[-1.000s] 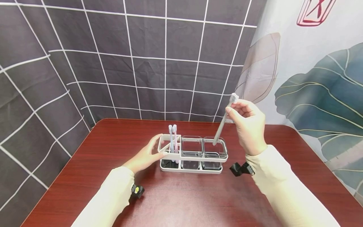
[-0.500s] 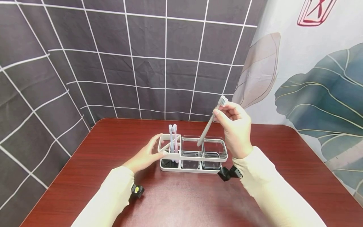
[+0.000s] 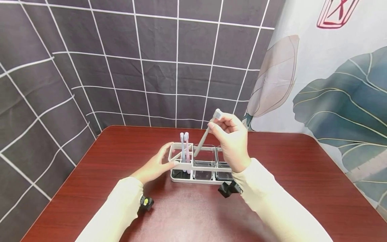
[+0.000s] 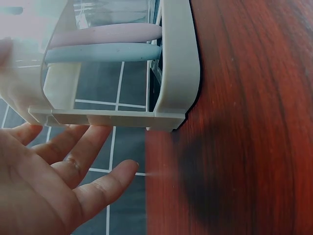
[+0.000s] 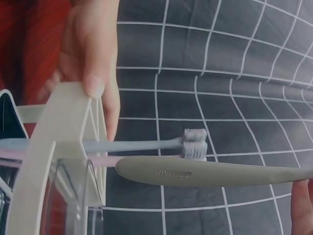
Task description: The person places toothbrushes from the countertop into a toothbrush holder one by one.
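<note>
My right hand [image 3: 232,139] pinches a grey toothbrush [image 3: 203,138] near its bristle end, head up and handle slanting down to the left. In the head view its lower tip overlaps the left edge of the middle clear cup [image 3: 205,156]; in the right wrist view the handle [image 5: 195,171] lies beside the two standing brushes, apart from the rack. A white toothbrush holder [image 3: 208,169] stands on the table. Its left compartment holds a blue toothbrush [image 3: 182,148] and a pink toothbrush [image 3: 187,149]. My left hand [image 3: 155,166] grips the holder's left end, thumb in front, fingers behind.
A second clear cup [image 3: 222,164] sits at the holder's right end, partly behind my right hand. The red-brown wooden table [image 3: 121,151] ends at a dark grid-patterned curtain [image 3: 157,77]. A leaf-print curtain [image 3: 341,101] hangs on the right.
My right hand has carried the grey toothbrush leftward and slightly lower, from over the right cup to the edge of the left compartment. My left hand and the holder have stayed put.
</note>
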